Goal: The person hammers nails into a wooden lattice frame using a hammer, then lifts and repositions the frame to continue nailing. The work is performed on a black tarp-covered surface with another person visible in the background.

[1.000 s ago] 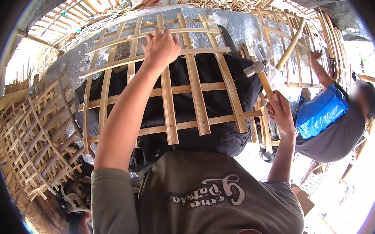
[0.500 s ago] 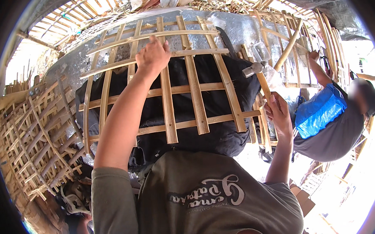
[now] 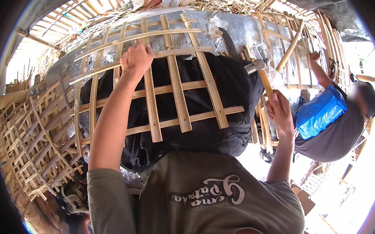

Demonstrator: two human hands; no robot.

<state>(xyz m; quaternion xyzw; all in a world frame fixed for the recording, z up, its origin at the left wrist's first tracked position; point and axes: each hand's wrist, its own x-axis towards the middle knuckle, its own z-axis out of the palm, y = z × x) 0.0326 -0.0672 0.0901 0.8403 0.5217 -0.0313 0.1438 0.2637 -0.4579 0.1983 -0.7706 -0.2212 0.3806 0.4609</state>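
Note:
A bamboo lattice (image 3: 179,92) of crossed slats spans a black cloth bundle (image 3: 232,79) before me. My left hand (image 3: 137,58) is closed around the lattice, where a cross slat meets an upright one in its far part; the fingertips are partly hidden. To the right of the lattice, my right hand (image 3: 280,108) grips the wooden handle of a hammer (image 3: 264,78). The hammer's metal head points up and away from me, apart from the lattice.
Finished-looking bamboo lattices (image 3: 34,144) are stacked at the left. A curved dark blade (image 3: 227,42) lies beyond the bundle on the grey surface (image 3: 70,65). At the right, a co-worker (image 3: 330,127) with a blue plastic sheet (image 3: 321,111) reaches toward another bamboo frame (image 3: 291,49).
My left hand has drawn the lattice to the left, uncovering more of the black bundle's right side. The hammer in my right hand has barely moved.

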